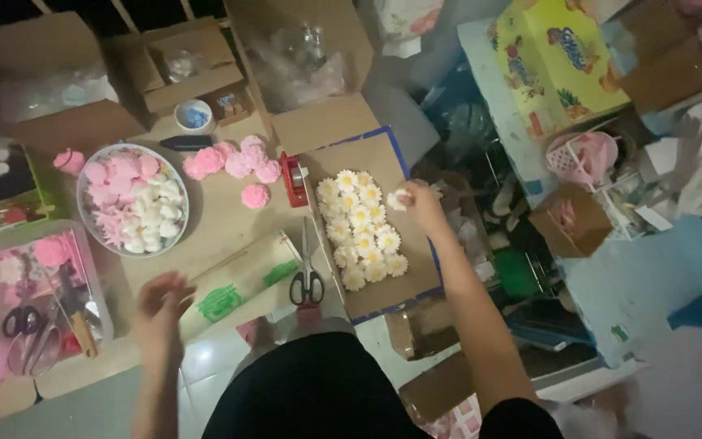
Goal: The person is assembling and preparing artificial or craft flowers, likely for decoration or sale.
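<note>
- closest to me: dark-clothed lap [318, 390] at the bottom, pale tile floor underneath
- left hand [162, 299] hovers low over the cardboard work surface [221, 219], blurry, fingers half curled; can't tell if it's got anything in it tbh
- just right of it lies a clear-wrapped roll w/ green print [241, 284], and next to that black-handled scissors [308, 272], blades pointing away from me
- far left there's a clear plastic tub [38, 297] w/ pink flowers, more scissors and tools inside
- right hand [422, 205] is reached out over the flat cardboard sheet w/ blue edge [383, 150], fingers pinched on a small white flower [398, 199]
- that flower sits at the right edge of the rows of white daisies w/ yellow centres [361, 230] laid out on the sheet, touching or just above them, hard to say which
- hands are well apart, one each side of the scissors
- mid-table: red tape dispenser [293, 179], round bowl of pink + white flowers [132, 199], loose pink roses [233, 162] in a row beside it
- further back: small blue-and-white cup [194, 115], open brown boxes [188, 69] w/ clear plastic bits
- far right: yellow printed carton [558, 57], pink basket [582, 157], general clutter
</note>
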